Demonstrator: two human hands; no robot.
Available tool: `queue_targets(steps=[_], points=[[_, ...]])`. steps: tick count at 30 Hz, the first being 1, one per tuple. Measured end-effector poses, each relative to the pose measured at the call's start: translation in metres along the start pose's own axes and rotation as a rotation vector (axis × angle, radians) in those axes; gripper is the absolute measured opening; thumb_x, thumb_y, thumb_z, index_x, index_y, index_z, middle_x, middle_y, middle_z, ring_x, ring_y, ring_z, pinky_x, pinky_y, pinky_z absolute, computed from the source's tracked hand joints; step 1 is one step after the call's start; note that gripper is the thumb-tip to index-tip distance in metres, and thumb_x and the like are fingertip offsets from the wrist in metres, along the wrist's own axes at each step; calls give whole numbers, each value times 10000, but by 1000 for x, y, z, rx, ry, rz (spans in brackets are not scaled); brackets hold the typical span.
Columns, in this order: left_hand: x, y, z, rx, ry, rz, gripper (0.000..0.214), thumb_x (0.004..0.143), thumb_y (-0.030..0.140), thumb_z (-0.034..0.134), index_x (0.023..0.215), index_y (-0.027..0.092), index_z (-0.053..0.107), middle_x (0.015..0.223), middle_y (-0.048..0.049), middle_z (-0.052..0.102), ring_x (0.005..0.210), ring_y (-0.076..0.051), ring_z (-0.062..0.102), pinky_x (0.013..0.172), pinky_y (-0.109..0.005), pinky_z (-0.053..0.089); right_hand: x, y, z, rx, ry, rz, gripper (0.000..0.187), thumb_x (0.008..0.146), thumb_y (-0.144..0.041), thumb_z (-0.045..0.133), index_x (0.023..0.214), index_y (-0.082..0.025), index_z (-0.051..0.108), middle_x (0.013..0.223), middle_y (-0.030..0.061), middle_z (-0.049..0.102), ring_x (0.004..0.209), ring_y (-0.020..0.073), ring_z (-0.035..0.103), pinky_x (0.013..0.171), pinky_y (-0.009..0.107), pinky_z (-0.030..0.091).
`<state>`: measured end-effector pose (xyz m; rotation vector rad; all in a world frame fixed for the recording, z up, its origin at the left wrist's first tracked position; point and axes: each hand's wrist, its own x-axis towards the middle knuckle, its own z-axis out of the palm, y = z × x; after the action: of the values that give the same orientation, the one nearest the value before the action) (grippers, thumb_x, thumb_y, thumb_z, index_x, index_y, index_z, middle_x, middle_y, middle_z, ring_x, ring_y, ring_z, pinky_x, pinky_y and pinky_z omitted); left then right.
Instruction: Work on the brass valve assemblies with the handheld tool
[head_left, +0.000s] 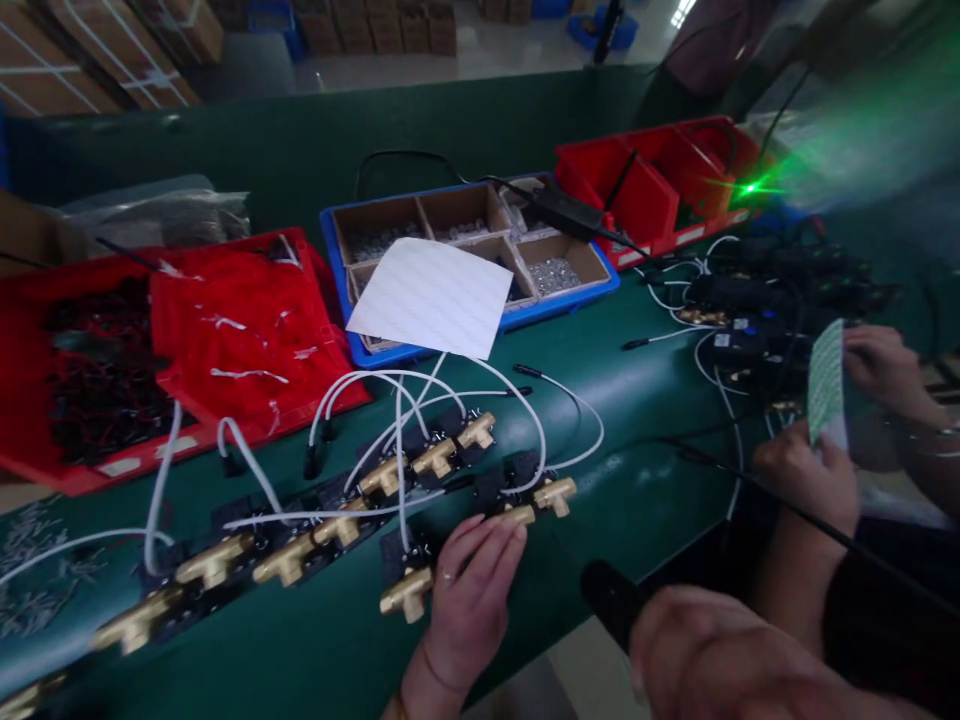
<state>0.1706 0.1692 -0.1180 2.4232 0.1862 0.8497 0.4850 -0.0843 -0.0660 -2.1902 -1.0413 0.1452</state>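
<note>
My left hand (pixel 472 595) is closed on a brass valve (pixel 519 516) with a black body, one of several on the green bench. Closed around the black handle of what looks like an electric screwdriver (pixel 611 600) is my right hand (pixel 731 655), at the lower right. The tool's front end points at the held valve; its thin bit is blurred. Just right of my left fingers lies another brass valve (pixel 555 496), and left of the wrist sits a third valve (pixel 407 594). White cables with black plugs run from the black bodies.
A blue tray (pixel 480 325) holds small hardware, with a white sheet (pixel 435 292) over it. Red bins (pixel 262 330) stand left, another red bin (pixel 652 195) at the back right. A co-worker's hands (pixel 810 475) hold a green-and-white sheet (pixel 826 380). Loose screws (pixel 45 570) lie far left.
</note>
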Motion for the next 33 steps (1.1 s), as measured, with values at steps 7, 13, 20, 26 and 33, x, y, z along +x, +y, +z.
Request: queue_targets(steps=[7, 13, 20, 26, 33], points=[[6, -6, -4, -76, -1, 2, 350, 1005, -4, 461, 1218, 137, 700, 1162, -96, 718, 1155, -200, 618, 1059, -391, 522, -17, 61, -15, 1921, -835, 209, 584, 1037, -369, 505, 557, -304, 179, 352, -154, -4, 228, 28, -14, 247, 146, 3], [6, -7, -5, -96, -11, 3, 341, 999, -10, 490, 1226, 133, 701, 1144, -94, 716, 1136, -194, 623, 1050, -388, 523, 9, 112, -15, 2626, -1377, 286, 483, 917, 59, 465, 553, -247, 377, 313, -185, 264, 208, 0, 243, 251, 51, 198], [8, -8, -4, -102, -3, 7, 336, 984, -23, 524, 1222, 131, 703, 1147, -89, 709, 1126, -192, 626, 1049, -375, 519, 2, 125, -22, 2356, -1543, 288, 553, 954, -94, 493, 473, -305, 318, 305, -137, 276, 246, 42, 298, 256, 141, 286], [8, -7, -6, -103, -18, 9, 349, 974, -44, 520, 1217, 126, 703, 1143, -86, 702, 1134, -189, 619, 1061, -372, 508, -19, 107, -36, 874, 593, 608, 393, 752, -261, 740, 469, -264, 468, 399, -112, 444, 352, 30, 346, 317, 165, 330], [11, -8, -8, -71, -36, 25, 321, 982, -45, 501, 1171, 104, 713, 1127, -89, 701, 1130, -183, 621, 1064, -355, 509, -3, 71, -31, -440, 630, -256, 407, 877, -447, 442, 488, -360, 357, 394, -59, 426, 499, 126, 506, 394, 255, 380]])
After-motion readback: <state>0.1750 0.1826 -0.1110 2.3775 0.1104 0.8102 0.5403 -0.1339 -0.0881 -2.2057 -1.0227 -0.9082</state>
